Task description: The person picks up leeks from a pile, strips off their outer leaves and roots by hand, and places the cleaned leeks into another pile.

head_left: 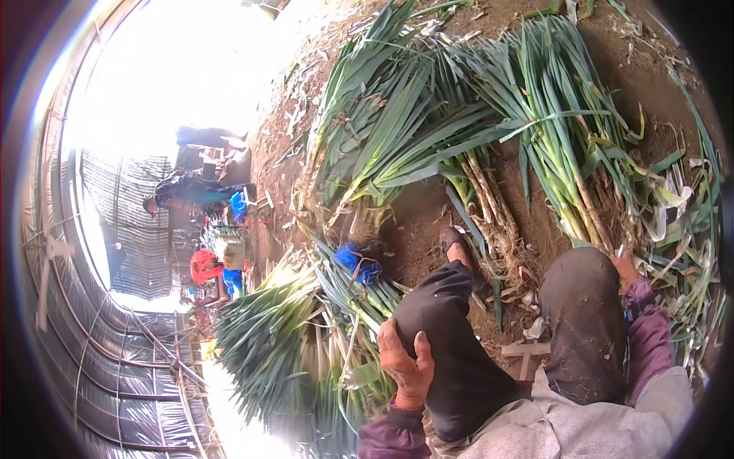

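Note:
My left hand is raised beside my left knee, thumb apart from the fingers, with nothing visible in it. My right hand reaches down past the outer side of my right knee, which covers part of it. Its fingertips are near the roots of a bundle of leeks, and whether they grip anything is unclear. Between my legs and that bundle lie more leeks with earthy roots. To the left of my left hand is a pile of leeks with pale stalks, and a blue cloth or bag lies at its edge.
A large heap of leeks covers the soil ahead. Stripped leaves litter the right side. A small wooden piece shows between my legs. Other people work at the far left, near the plastic-covered frame wall.

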### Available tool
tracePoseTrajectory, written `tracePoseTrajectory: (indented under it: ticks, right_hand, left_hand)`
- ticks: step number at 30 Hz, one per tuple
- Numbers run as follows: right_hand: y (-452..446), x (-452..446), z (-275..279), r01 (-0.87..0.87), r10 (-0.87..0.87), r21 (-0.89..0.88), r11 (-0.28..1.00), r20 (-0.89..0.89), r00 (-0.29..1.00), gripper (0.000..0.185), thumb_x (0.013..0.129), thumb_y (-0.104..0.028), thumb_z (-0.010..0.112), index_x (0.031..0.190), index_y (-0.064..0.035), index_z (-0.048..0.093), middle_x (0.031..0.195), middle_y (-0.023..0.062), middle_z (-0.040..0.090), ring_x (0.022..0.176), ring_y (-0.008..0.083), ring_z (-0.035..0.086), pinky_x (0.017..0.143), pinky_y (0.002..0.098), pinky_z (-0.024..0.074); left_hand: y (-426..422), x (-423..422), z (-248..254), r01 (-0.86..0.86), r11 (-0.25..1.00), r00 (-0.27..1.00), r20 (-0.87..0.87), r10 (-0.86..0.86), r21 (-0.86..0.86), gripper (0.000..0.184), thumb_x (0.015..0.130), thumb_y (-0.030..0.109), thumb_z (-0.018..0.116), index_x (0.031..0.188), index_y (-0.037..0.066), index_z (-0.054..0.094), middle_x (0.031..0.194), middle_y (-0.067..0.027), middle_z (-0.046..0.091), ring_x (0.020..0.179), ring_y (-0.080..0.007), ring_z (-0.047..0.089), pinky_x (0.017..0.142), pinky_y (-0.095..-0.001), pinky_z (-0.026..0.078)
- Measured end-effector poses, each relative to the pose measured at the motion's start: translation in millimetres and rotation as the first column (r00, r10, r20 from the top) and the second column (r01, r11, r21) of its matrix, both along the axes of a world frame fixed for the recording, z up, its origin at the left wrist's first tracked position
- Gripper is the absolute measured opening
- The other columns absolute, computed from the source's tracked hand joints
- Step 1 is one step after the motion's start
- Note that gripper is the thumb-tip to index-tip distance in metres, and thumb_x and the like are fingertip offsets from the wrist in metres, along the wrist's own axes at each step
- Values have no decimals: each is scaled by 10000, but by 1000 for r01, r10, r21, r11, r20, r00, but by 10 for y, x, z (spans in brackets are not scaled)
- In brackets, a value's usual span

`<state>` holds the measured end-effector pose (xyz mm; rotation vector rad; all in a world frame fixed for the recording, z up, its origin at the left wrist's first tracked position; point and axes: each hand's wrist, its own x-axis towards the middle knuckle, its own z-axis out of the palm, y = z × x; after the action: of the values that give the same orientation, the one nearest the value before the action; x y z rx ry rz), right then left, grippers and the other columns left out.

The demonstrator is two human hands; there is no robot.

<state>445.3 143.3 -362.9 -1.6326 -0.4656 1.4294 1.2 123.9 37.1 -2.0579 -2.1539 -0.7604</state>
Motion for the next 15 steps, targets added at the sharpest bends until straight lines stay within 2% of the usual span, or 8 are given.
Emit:
tracePoseTrajectory:
  ticks: [3, 6, 7, 8, 10, 13, 14, 15]
  right_hand:
    - [158, 89, 539, 16, -37, -141, 990, -146, 989, 427, 763, -251, 739, 1061, -24, 535, 993, 37, 548, 977, 152, 491, 788, 364, 418]
    - [380, 120, 177, 33, -16, 86, 996, -188, 982, 339, 801, -269, 707, 1010, -64, 537, 981, 19, 524, 938, 154, 482, 744, 371, 410]
    - [425, 78, 156, 67, -60, 131, 989, -60, 996, 182, 850, -227, 645, 921, -65, 603, 865, 59, 595, 769, 204, 574, 711, 355, 447]
    - [411, 109, 2, -151, 110, 142, 978, 259, 960, 216, 827, -239, 659, 922, -55, 597, 847, 91, 598, 745, 235, 565, 689, 385, 437]
    - [291, 308, -440, -523, 353, -35, 852, 775, 524, 287, 781, -263, 688, 925, -36, 587, 810, 156, 605, 696, 296, 546, 645, 444, 416]
    - [-456, 162, -155, -390, 390, -237, 889, 841, 376, 246, 802, -237, 635, 727, -11, 574, 747, 209, 594, 727, 416, 575, 656, 487, 451]
    - [-655, 160, 121, -412, 490, -318, 854, 758, 431, 206, 814, -225, 607, 754, -29, 587, 805, 219, 601, 773, 433, 586, 675, 508, 459]
    - [-1062, 283, -100, -439, 470, -314, 842, 826, 310, 212, 821, -245, 596, 791, -35, 614, 822, 235, 597, 773, 430, 591, 669, 508, 460]
  left_hand:
    - [26, 29, 13, 16, 1000, 1000, -26, -17, -6, 503, 796, 158, 653, 1204, -85, 488, 1080, -281, 560, 985, -456, 550, 885, -467, 443]
    - [50, 53, 14, 21, 1000, 999, -43, -21, -8, 503, 795, 154, 654, 1205, -87, 489, 1097, -285, 556, 1004, -457, 550, 895, -465, 443]
    - [50, 61, 22, 17, 1000, 998, -55, -18, -16, 505, 795, 153, 655, 1207, -87, 488, 1103, -287, 555, 1011, -458, 550, 899, -465, 444]
    - [52, 77, 36, 12, 1000, 998, -67, -14, -25, 507, 795, 153, 655, 1209, -87, 487, 1108, -289, 555, 1019, -458, 550, 903, -465, 444]
    - [52, 109, 50, 8, 1000, 997, -82, -10, -30, 513, 795, 154, 658, 1213, -87, 484, 1116, -293, 553, 1031, -459, 549, 909, -466, 443]
    - [36, 113, 62, 11, 1000, 996, -87, -13, -20, 520, 794, 153, 664, 1218, -87, 479, 1123, -298, 551, 1041, -461, 547, 914, -468, 443]
    - [20, 87, 40, 12, 1000, 997, -79, -13, -12, 520, 795, 150, 664, 1218, -87, 478, 1123, -299, 551, 1041, -462, 546, 913, -469, 443]
    - [4, 72, 27, 14, 1000, 997, -72, -15, -9, 519, 795, 147, 665, 1218, -87, 477, 1123, -299, 550, 1040, -463, 545, 913, -470, 443]
